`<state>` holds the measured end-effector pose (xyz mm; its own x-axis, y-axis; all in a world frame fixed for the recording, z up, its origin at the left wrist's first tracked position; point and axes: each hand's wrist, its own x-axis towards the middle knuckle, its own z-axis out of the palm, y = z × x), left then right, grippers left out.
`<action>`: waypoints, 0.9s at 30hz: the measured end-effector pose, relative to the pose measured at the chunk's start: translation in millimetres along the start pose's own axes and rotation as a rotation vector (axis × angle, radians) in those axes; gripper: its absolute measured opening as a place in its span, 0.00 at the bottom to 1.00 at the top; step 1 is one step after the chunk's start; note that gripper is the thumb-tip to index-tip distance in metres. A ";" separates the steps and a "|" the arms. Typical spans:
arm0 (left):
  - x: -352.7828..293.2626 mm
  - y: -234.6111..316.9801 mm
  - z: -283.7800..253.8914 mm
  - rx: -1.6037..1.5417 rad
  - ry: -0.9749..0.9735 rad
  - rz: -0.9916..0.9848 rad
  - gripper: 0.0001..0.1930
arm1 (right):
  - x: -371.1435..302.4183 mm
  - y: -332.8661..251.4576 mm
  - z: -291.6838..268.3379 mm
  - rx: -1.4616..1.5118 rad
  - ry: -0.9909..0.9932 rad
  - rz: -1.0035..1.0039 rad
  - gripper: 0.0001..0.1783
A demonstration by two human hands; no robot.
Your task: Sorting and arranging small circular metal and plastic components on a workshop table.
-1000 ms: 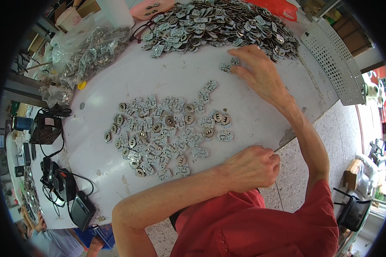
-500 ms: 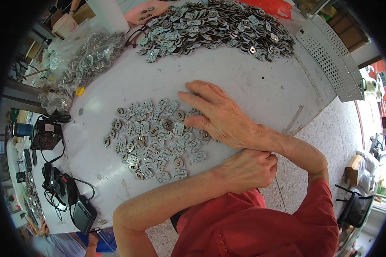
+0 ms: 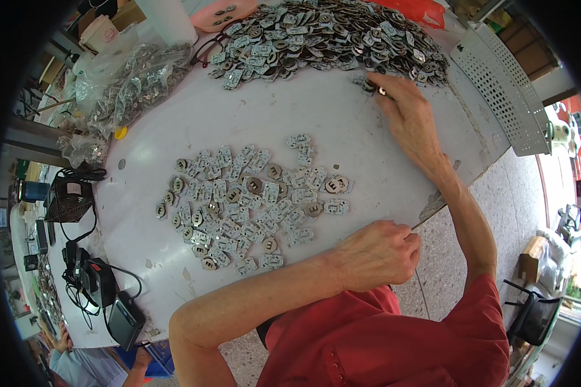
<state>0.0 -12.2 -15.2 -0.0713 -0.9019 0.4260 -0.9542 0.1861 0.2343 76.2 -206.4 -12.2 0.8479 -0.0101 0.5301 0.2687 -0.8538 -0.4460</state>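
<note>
My right hand reaches to the near edge of a large heap of small circuit boards, many with round coin-cell holders. Its fingers are bent round a few small circuit boards, partly hidden under the fingertips. At the table's near edge, my left hand is closed in a fist; whatever it may hold is hidden. Between the hands and the table's left side lies a loose spread of similar circuit boards, some showing their round side up, others their pale flat side.
A white perforated basket stands at the right edge. Far left are plastic bags of small parts, a pink tray and glasses. Black power adapters with cables lie on the left. Another person's hand shows at lower left.
My right hand has moved from the loose spread up and right to the heap, uncovering boards at the spread's right side. My left fist stays almost where it was.
</note>
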 end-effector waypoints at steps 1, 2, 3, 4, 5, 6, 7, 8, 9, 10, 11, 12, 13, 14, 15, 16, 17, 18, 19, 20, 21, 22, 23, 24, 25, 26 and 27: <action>0.4 -0.3 -0.3 -0.003 -0.007 -0.003 0.09 | 0.6 1.5 -3.6 -0.002 0.001 0.002 0.19; 0.7 -0.5 -0.5 -0.006 -0.014 -0.006 0.09 | 1.2 4.4 -7.4 -0.015 0.058 0.030 0.19; 0.7 -0.5 -0.5 -0.007 -0.015 -0.003 0.09 | 1.5 7.1 -10.0 -0.029 0.115 0.058 0.19; 1.2 -0.7 -0.5 -0.015 -0.013 -0.004 0.09 | 1.7 10.1 -11.9 -0.031 0.117 0.059 0.19; 1.7 -1.0 -0.7 -0.024 -0.012 -0.005 0.09 | 1.8 12.9 -13.1 -0.096 0.100 0.025 0.18; 2.3 -1.4 -1.2 -0.024 -0.012 -0.002 0.09 | 1.5 14.7 -13.8 -0.161 0.082 -0.010 0.18; 2.4 -1.1 -2.2 -0.022 -0.023 0.000 0.09 | -0.1 13.3 -12.2 -0.161 0.082 -0.008 0.18; 2.5 -1.0 -2.6 -0.021 -0.034 0.002 0.09 | -2.4 10.0 -9.8 -0.119 0.038 0.000 0.17; 2.7 -1.0 -1.8 -0.022 -0.034 0.002 0.09 | -4.7 7.6 -8.7 -0.076 -0.006 0.009 0.17; 2.7 -0.9 -1.4 -0.023 -0.022 0.003 0.09 | -5.6 5.6 -9.8 -0.076 -0.006 0.009 0.17; 2.6 -0.8 -1.5 -0.023 -0.009 0.005 0.09 | -6.2 3.8 -11.9 -0.106 -0.027 0.033 0.16; 2.1 -0.5 -2.1 -0.024 -0.009 0.004 0.09 | -7.2 2.8 -13.8 -0.137 -0.047 0.057 0.15; 2.6 -1.0 -2.6 -0.017 -0.025 0.007 0.09 | -9.2 4.6 -16.0 -0.140 -0.047 0.057 0.15; 3.0 -1.5 -2.8 -0.011 -0.040 0.010 0.09 | -11.7 7.4 -18.4 -0.086 -0.046 0.114 0.15; 2.6 -1.6 -2.2 -0.011 -0.037 0.013 0.09 | -14.2 9.6 -20.7 -0.033 -0.044 0.171 0.15; 2.3 -0.9 -1.4 -0.016 -0.018 0.004 0.09 | -16.9 10.6 -23.4 -0.037 -0.044 0.171 0.15; 2.2 -0.7 -0.8 -0.022 0.001 -0.004 0.09 | -19.8 11.2 -26.1 -0.016 -0.040 0.181 0.16; 2.4 -1.1 -0.5 -0.023 0.004 -0.001 0.09 | -22.1 11.1 -28.6 0.005 -0.037 0.191 0.16; 2.2 -1.5 -1.0 -0.025 -0.011 0.002 0.09 | -23.7 8.3 -31.1 0.000 -0.036 0.193 0.16; 2.1 -1.6 -1.5 -0.027 -0.025 0.005 0.09 | -24.0 4.1 -33.8 0.047 -0.052 0.209 0.16; 1.9 -1.3 -1.8 -0.029 -0.025 0.010 0.09 | -24.4 1.8 -35.9 0.095 -0.069 0.225 0.17; 1.9 -1.4 -2.1 -0.035 -0.017 0.000 0.10 | -25.0 2.1 -36.8 0.092 -0.066 0.226 0.17; 2.1 -1.4 -2.1 -0.040 -0.009 -0.011 0.10 | -25.6 2.3 -37.8 0.093 -0.083 0.216 0.17; 2.1 -1.6 -1.1 -0.040 -0.009 -0.008 0.10 | -26.1 2.6 -38.7 0.094 -0.100 0.205 0.18; 2.0 -2.0 -0.1 -0.034 0.001 -0.001 0.11 | -26.7 2.7 -39.9 0.093 -0.098 0.207 0.18; 2.1 -2.2 0.5 -0.027 0.010 0.006 0.11 | -27.1 2.6 -41.3 0.081 -0.125 0.212 0.18; 2.3 -1.9 0.7 -0.028 0.010 0.008 0.11 | -27.3 2.2 -42.6 0.068 -0.152 0.217 0.18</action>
<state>1.5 -14.9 -15.2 -0.0755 -0.8966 0.4364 -0.9450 0.2040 0.2556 34.2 -230.2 3.1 0.9465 -0.1067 0.3047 0.0988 -0.8029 -0.5879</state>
